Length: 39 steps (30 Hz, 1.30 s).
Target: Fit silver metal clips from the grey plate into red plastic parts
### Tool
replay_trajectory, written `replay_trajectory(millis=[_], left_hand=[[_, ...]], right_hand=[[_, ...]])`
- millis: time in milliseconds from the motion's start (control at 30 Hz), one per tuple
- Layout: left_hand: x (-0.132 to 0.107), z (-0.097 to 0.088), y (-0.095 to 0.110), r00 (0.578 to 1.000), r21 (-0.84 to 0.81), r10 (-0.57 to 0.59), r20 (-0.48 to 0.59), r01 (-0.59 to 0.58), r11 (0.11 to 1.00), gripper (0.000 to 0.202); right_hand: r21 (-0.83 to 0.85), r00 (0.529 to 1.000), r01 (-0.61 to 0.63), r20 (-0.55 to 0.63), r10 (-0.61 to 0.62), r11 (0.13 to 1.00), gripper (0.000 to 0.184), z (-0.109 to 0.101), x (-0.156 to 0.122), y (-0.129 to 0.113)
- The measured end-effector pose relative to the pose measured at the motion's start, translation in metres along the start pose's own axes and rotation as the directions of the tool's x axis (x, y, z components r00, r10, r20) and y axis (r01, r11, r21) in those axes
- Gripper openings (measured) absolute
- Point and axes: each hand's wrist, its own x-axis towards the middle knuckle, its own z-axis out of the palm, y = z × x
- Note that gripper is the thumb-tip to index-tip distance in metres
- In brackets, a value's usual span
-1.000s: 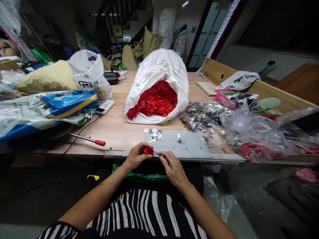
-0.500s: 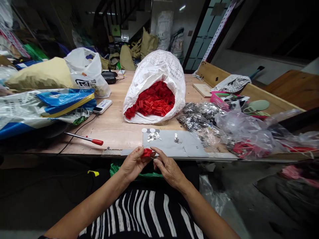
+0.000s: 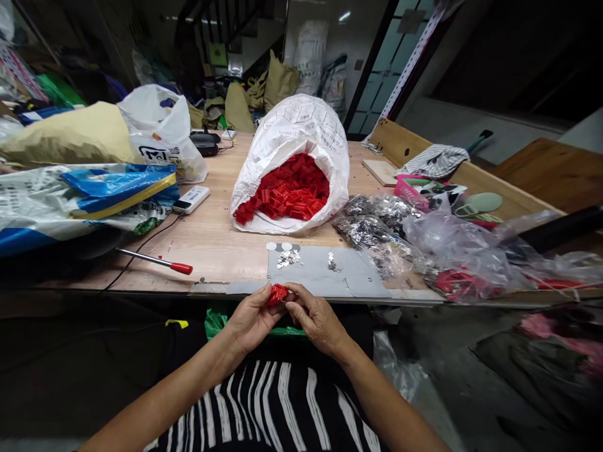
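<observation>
Just off the table's front edge, my left hand (image 3: 253, 319) is closed around a small red plastic part (image 3: 277, 294). My right hand (image 3: 316, 319) meets it from the other side, thumb and fingers pinched at the part; a small thin glint shows by the fingertips, too small to name. Beyond the hands lies a grey mat (image 3: 311, 276) with a pile of small silvery metal pieces (image 3: 289, 258) and a smaller pile (image 3: 333, 262) to its right. Behind it, an open white sack (image 3: 294, 119) lies on its side, full of similar red plastic parts (image 3: 296, 191).
A screwdriver-like tool with a red handle (image 3: 181, 268) lies left on the wooden table (image 3: 221, 207), near a white device (image 3: 191, 199) with a cable. Clear bags of metal pieces (image 3: 372, 235) and a pink basket (image 3: 409, 191) sit right. Filled bags (image 3: 70, 135) crowd the left.
The red part has tilted a little in my left hand. My right fingers have curled in closer against it. The whole view has shifted slightly.
</observation>
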Motion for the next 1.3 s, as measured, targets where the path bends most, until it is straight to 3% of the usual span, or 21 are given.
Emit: replay_trajectory(millis=[167,333,567,767,1000,1300], left_hand=[[0.001,-0.003,-0.002,1.000,-0.004,-0.001,-0.012,0.001,1.000,0.026],[0.002,-0.006,-0.007,1.000,-0.005,0.020,0.017,-0.020,1.000,0.021],[0.006,-0.011,-0.005,1.000,-0.028,0.006,-0.013,-0.006,1.000,0.020],[0.004,-0.010,-0.008,1.000,-0.029,0.014,0.025,-0.013,0.999,0.017],[0.004,-0.006,-0.005,0.999,-0.040,-0.003,-0.053,0.001,0.999,0.024],[0.005,-0.007,-0.008,0.999,-0.051,0.016,-0.031,-0.017,0.999,0.021]], right_hand=[[-0.021,1.000,0.018,0.001,-0.018,1.000,0.033,0.001,0.002,0.001],[-0.117,0.985,0.008,-0.168,-0.028,0.993,0.028,0.004,0.006,0.005],[-0.122,1.000,0.030,0.012,-0.029,0.992,0.036,-0.001,0.004,0.005],[-0.145,0.994,0.017,-0.108,-0.033,0.989,0.029,0.003,0.007,0.007],[-0.145,0.999,0.051,0.016,-0.049,0.988,0.036,-0.002,0.005,0.007],[-0.191,0.997,0.038,-0.058,-0.050,0.981,0.031,0.003,0.004,0.014]])
